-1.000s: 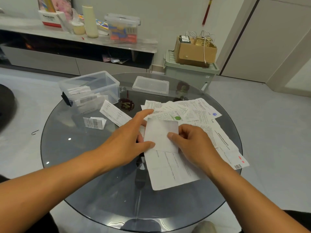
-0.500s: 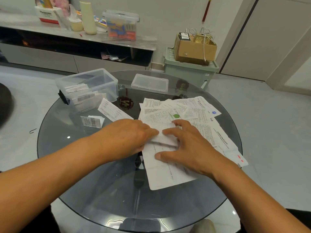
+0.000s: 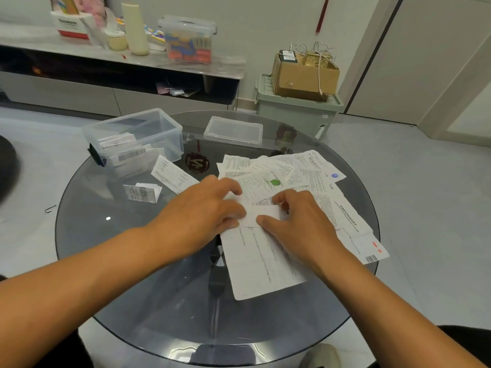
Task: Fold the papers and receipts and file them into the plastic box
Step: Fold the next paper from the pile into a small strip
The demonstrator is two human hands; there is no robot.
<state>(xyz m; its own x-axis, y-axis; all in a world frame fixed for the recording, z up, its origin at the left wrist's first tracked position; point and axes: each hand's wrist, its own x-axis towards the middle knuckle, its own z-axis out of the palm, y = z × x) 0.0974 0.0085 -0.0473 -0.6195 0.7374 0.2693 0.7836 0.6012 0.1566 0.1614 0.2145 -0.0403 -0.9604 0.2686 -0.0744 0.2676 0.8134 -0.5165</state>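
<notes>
both hands' fingers pinch folded receipt | table left side bare (glass)

You've got two hands on the table, one open plastic box, one loose lid, and two stray folded receipts beside the spread pile.

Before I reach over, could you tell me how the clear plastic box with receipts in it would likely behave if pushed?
The plastic box looks thin-walled and holds only folded receipts, so it is probably light. On the smooth glass table it would likely slide, not tip, being low and wide.
</notes>
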